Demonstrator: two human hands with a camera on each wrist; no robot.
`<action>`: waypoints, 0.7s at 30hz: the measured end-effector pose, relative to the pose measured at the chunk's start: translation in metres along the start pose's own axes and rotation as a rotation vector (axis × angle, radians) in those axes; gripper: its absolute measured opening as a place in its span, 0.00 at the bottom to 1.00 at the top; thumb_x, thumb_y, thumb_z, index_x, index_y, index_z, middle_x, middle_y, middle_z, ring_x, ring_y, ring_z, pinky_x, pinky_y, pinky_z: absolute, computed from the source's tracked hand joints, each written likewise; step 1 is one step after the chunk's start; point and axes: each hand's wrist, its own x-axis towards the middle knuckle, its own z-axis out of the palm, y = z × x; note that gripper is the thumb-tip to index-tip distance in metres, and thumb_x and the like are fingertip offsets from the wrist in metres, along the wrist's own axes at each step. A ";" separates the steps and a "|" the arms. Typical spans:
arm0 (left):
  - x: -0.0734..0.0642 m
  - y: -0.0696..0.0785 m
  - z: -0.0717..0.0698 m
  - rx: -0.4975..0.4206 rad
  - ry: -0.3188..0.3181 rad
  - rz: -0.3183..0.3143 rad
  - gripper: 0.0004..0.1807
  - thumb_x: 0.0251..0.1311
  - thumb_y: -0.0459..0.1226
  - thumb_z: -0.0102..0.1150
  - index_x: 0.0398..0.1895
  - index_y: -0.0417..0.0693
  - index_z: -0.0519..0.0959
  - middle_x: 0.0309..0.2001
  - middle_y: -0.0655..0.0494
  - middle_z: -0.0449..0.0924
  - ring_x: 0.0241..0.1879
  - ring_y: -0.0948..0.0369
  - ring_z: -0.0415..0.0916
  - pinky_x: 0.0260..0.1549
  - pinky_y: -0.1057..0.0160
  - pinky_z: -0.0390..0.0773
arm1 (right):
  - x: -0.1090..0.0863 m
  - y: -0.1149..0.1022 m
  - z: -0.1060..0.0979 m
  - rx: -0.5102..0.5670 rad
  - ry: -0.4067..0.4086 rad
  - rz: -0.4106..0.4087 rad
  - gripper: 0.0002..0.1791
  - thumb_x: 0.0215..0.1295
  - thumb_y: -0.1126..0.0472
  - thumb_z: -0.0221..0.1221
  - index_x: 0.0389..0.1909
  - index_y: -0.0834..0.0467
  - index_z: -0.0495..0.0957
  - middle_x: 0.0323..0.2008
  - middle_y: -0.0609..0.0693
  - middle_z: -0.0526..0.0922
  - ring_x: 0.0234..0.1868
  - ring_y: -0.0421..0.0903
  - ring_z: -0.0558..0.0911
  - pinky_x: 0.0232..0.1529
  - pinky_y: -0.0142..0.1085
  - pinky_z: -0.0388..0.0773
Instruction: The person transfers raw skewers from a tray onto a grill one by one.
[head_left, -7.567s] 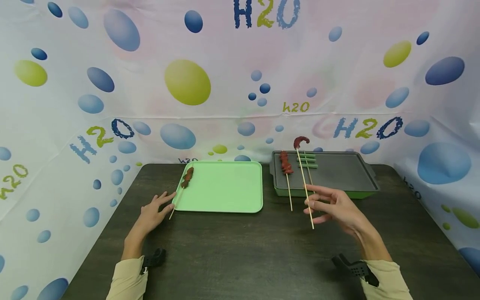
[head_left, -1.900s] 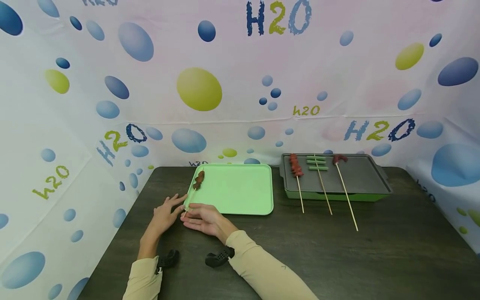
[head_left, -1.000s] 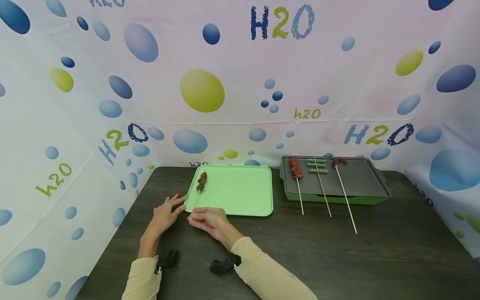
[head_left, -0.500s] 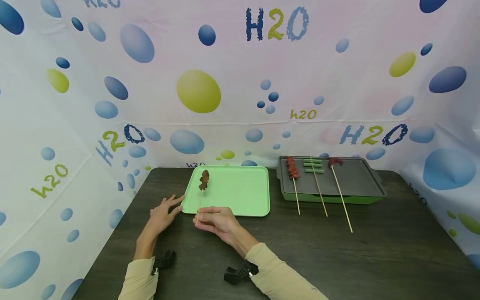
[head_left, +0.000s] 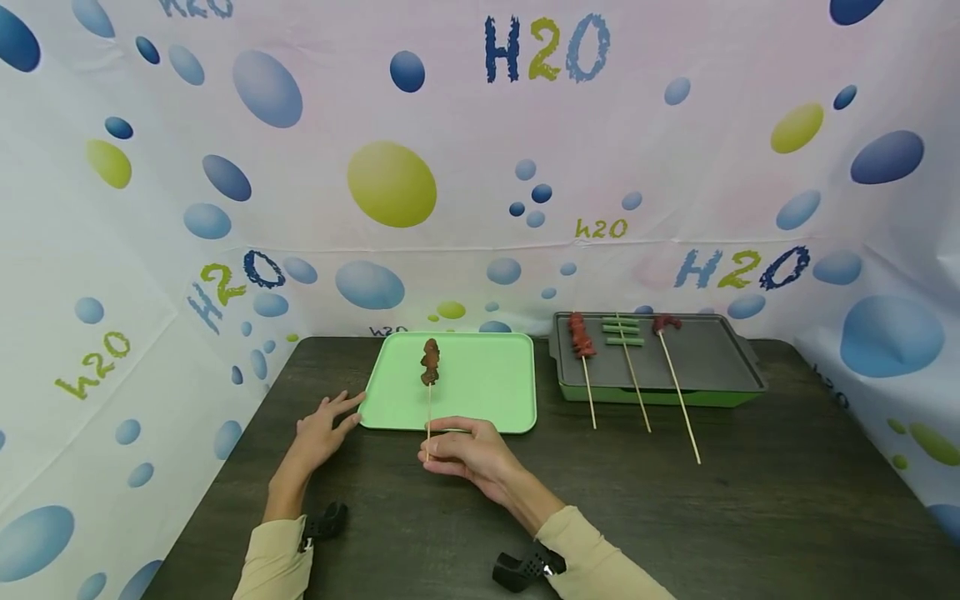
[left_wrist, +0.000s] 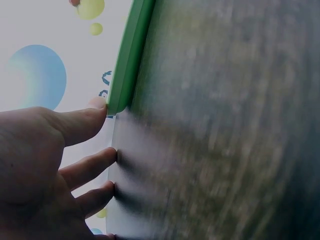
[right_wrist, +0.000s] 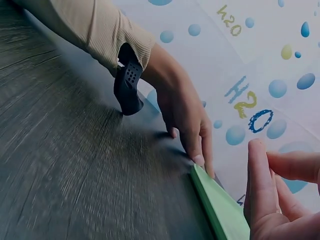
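Observation:
My right hand [head_left: 476, 454] pinches the bare lower end of a meat skewer [head_left: 430, 367]. Its brown chunks stand out against the light green tray [head_left: 480, 417], held nearly upright over the tray's left half. At the tray's left front corner rests my left hand [head_left: 318, 433], fingers spread. In the left wrist view the thumb of the left hand [left_wrist: 35, 150] touches the green corner and other fingertips meet the tabletop. The right wrist view shows the right hand [right_wrist: 280, 200] with thumb and finger together; the skewer cannot be made out there.
Right of the tray stands a grey grill plate [head_left: 705, 358] on a green base. Across it lie a red meat skewer [head_left: 581, 337], a green vegetable skewer [head_left: 624, 340] and a skewer with a curled dark-red piece [head_left: 664, 323], sticks jutting over the front edge.
The right hand set the curled-piece skewer on the grill, then took the brown meat skewer at the tray's left edge and has moved it rightward. The left hand stays at the tray corner.

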 end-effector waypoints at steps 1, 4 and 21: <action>0.000 0.000 0.000 -0.002 -0.002 -0.002 0.28 0.77 0.38 0.53 0.76 0.40 0.67 0.76 0.27 0.53 0.75 0.25 0.38 0.59 0.16 0.34 | -0.003 -0.001 -0.002 -0.002 0.000 -0.005 0.27 0.67 0.74 0.62 0.66 0.73 0.71 0.53 0.73 0.82 0.47 0.54 0.89 0.52 0.43 0.83; 0.001 0.001 0.000 -0.004 -0.010 -0.012 0.28 0.77 0.38 0.53 0.76 0.41 0.66 0.76 0.27 0.52 0.75 0.25 0.37 0.60 0.16 0.33 | -0.010 -0.005 -0.008 -0.014 0.002 -0.017 0.27 0.67 0.74 0.62 0.66 0.73 0.71 0.51 0.69 0.84 0.47 0.54 0.89 0.52 0.44 0.84; 0.001 0.001 -0.001 0.000 -0.009 -0.014 0.28 0.77 0.38 0.54 0.76 0.41 0.67 0.76 0.27 0.52 0.75 0.25 0.38 0.60 0.16 0.34 | -0.051 -0.034 -0.039 -0.156 0.016 -0.072 0.27 0.67 0.72 0.64 0.65 0.74 0.71 0.46 0.61 0.85 0.46 0.53 0.89 0.52 0.46 0.83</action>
